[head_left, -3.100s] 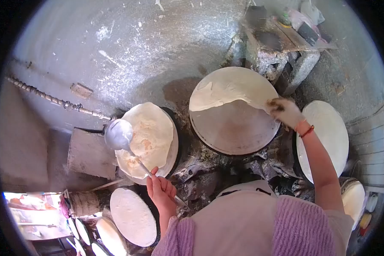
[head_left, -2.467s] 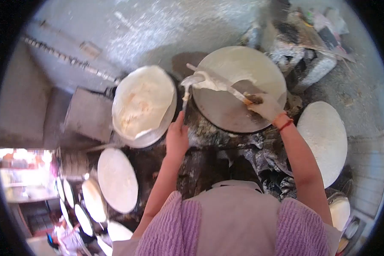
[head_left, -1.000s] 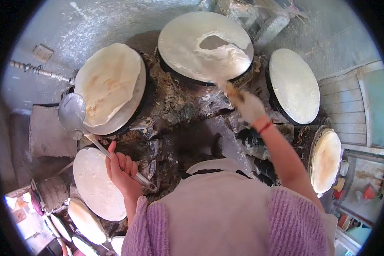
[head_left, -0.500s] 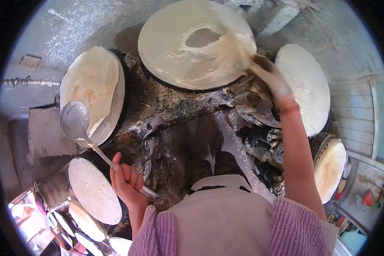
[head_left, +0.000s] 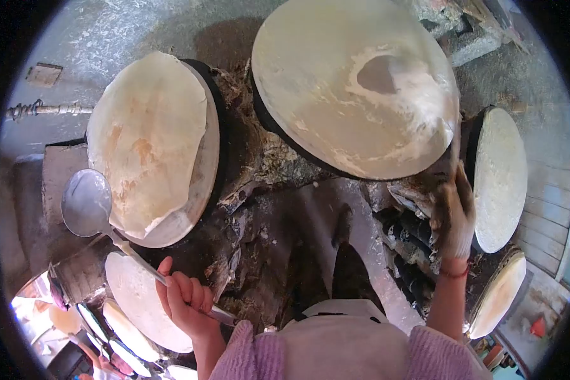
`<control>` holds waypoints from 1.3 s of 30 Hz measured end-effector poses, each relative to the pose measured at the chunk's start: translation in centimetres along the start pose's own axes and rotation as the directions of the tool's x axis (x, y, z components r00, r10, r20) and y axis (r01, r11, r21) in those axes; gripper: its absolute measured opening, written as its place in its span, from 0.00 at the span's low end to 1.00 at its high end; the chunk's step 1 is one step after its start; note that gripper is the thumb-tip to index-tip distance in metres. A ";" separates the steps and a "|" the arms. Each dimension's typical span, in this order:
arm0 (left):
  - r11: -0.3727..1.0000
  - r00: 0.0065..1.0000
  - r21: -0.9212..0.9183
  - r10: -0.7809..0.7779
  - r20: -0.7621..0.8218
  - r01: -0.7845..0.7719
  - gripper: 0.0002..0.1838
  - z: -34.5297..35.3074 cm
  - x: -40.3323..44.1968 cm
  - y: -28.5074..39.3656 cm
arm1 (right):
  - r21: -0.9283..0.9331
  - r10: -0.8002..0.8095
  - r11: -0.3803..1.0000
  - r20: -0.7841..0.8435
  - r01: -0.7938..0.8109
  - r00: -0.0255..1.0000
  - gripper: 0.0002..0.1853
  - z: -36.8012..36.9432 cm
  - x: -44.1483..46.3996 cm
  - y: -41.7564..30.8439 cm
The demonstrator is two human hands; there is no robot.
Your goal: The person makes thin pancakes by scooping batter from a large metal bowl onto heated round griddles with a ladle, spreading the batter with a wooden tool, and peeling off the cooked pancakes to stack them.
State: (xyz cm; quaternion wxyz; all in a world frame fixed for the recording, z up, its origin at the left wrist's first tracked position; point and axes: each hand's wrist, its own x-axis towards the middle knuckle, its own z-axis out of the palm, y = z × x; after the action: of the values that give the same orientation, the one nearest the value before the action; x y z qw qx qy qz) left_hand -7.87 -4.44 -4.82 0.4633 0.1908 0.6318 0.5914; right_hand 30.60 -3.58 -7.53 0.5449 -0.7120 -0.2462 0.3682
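Note:
My left hand is wrapped round the handle of a metal ladle, whose bowl hangs beside the left griddle. On that griddle lies a thin flatbread with browned patches and a lifted lower edge. My right hand grips a thin spreading stick at the right edge of the large central griddle. Pale batter covers that griddle, with a bare round patch right of its middle and wet streaks near its right rim.
Another batter-covered griddle stands at the right, with a browned flatbread below it. At lower left is a pale round griddle, with several more behind it. Part of another person, an arm, shows there. Firewood lies below the central griddle.
The stick has swept over the central griddle to its right edge, closing up the bare middle to a round patch. The ladle has moved from over the left griddle to its outer side. The view has shifted.

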 end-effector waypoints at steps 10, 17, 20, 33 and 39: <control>0.977 0.896 0.008 -0.197 0.398 0.212 0.15 5.0 -2.1 3.2 | -0.088 0.117 0.991 0.251 -0.097 0.961 0.27 0.1 1.1 -2.3; 0.891 0.650 0.165 -0.426 0.630 0.424 0.14 12.7 -2.9 1.7 | -0.252 0.105 0.968 0.412 0.002 0.905 0.28 -1.7 2.9 -0.8; 0.854 0.596 0.117 -0.446 0.668 0.508 0.14 13.7 -4.4 1.0 | -0.361 0.022 0.907 0.557 0.218 0.830 0.27 -5.2 0.5 0.5; 0.805 0.679 -0.027 -0.482 0.554 0.593 0.13 19.2 -14.3 -1.5 | 0.062 0.257 0.925 0.621 -0.374 0.740 0.26 -2.2 -1.5 1.1; -0.160 0.215 -0.276 -0.319 0.923 0.948 0.15 15.3 -10.6 0.6 | 0.021 0.168 0.968 0.689 -0.250 0.705 0.24 -6.7 0.1 -1.4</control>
State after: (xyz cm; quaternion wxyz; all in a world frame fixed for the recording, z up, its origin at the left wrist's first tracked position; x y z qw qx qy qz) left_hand 9.68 -3.98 1.50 0.8813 -0.3053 0.0189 0.3602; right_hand 36.04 -7.14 -5.31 0.4102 -0.5183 -0.3254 0.6762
